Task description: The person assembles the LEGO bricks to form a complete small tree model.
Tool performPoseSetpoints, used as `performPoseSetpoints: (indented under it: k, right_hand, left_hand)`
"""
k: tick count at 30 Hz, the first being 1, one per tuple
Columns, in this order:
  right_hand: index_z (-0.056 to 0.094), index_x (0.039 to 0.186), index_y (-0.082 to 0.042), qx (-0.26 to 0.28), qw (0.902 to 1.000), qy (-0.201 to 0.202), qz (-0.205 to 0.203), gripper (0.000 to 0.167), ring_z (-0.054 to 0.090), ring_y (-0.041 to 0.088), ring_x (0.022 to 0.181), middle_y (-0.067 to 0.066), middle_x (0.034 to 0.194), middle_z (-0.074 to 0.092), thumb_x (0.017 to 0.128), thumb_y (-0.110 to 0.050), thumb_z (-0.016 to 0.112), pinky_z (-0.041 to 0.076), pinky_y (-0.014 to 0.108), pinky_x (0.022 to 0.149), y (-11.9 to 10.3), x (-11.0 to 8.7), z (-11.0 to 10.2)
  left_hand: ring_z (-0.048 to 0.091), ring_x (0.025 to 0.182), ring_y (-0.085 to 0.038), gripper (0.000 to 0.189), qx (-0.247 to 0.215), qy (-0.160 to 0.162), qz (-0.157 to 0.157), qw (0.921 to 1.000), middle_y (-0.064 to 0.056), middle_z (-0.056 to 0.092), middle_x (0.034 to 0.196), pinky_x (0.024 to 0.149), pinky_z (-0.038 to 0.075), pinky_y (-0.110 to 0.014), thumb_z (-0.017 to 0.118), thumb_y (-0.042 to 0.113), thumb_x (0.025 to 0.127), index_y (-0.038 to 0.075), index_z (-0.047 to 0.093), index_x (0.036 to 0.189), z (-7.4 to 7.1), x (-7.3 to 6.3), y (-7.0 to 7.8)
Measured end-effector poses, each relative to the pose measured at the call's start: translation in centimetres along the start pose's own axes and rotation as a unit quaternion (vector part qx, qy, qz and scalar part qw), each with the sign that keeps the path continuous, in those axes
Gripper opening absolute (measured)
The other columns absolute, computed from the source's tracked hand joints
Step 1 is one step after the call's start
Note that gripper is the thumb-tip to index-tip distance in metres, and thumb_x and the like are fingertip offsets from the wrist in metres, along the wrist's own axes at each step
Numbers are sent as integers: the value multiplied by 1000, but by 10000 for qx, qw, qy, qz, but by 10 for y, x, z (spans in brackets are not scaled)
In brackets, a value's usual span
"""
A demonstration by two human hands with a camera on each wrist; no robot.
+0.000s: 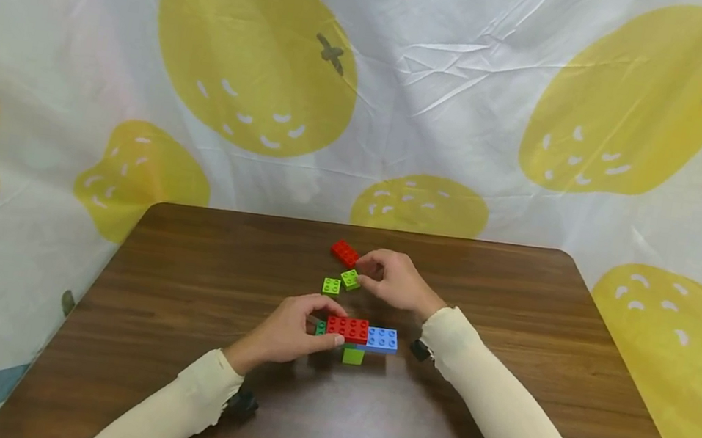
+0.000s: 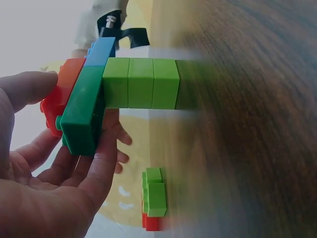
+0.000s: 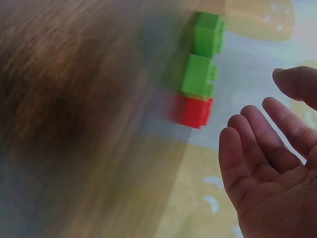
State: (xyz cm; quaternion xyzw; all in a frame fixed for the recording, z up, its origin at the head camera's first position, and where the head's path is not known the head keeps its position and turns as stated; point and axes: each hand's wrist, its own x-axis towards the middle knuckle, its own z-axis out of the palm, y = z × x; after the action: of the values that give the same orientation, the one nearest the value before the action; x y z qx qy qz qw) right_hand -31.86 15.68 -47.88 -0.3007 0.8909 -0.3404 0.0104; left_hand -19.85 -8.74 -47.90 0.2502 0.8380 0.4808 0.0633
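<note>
Brick build [image 1: 347,329] is at the middle of the brown table [image 1: 220,253], with the left sleeve [image 1: 173,403] and right sleeve [image 1: 501,394], both cream, reaching in from the near side. A black wrist piece [image 1: 243,402] shows under the left cuff; another [image 1: 420,350] pokes out beside the right cuff, just right of the build.

The left hand [image 1: 290,326] grips the build from its left, thumb on the red brick at the near side and fingers around the far side and the dark green end, partly hiding that end from above. On top is the red brick; below it run a dark green brick [image 2: 81,114] and, to the right, a blue brick [image 1: 382,339]. A column of three light green bricks [image 2: 141,83] stands under them; whether its foot touches the table I cannot tell.

Beyond the build lie two loose green bricks [image 1: 332,287], one plain to see, the other just beside the right hand [image 1: 396,280]. That hand holds nothing, its fingers and thumb well apart. Farther off, near the table's far edge, lies a loose red brick [image 1: 344,253], close to the right fingertips.

Behind everything hangs a creased white cloth [image 1: 430,126] printed with yellow fruit [image 1: 260,52].
</note>
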Motion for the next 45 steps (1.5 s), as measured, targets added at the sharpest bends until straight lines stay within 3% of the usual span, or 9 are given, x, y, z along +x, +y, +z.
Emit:
performPoseSetpoints:
  k: [9,19,31,41,45]
  right_hand:
    - [75,124,-7,-213,9990,-346,179,35,68,22,104,8,119,74,94,-24,80,58,43,93,11,13,17]
    - [73,131,-5,-497,9961,-710,179,43,62,18,94,8,112,69,93,-23,82,55,36,83,8,18,18]
    - [76,126,-10,-905,9913,-935,219,38,68,22,104,5,120,77,92,-23,84,56,45,98,7,23,19]
    - [76,126,-13,-445,9948,-777,495,37,68,20,98,3,114,78,92,-25,83,57,42,89,6,12,12]
    - [76,128,-13,-356,9962,-663,441,39,69,21,105,3,120,78,92,-27,83,57,44,93,5,6,8]
  left_hand:
    - [66,103,-16,35,24,73,29,10000,-1,73,118,87,61,-35,83,31,92,17,73,122,0,-2,-1]
    - [68,101,-15,35,78,51,41,9999,-1,73,117,86,60,-29,84,29,92,16,73,122,-1,-1,1]
    - [68,103,-16,35,35,34,-54,10000,-2,73,120,87,60,-32,83,32,92,17,73,122,-3,1,-1]
    - [69,103,-17,35,13,-10,-115,9999,-3,72,120,89,62,-38,83,32,93,17,73,123,-2,1,-2]
    - [69,102,-18,35,-7,-10,-133,9999,-4,72,121,89,62,-38,83,32,93,17,73,123,-2,1,-1]
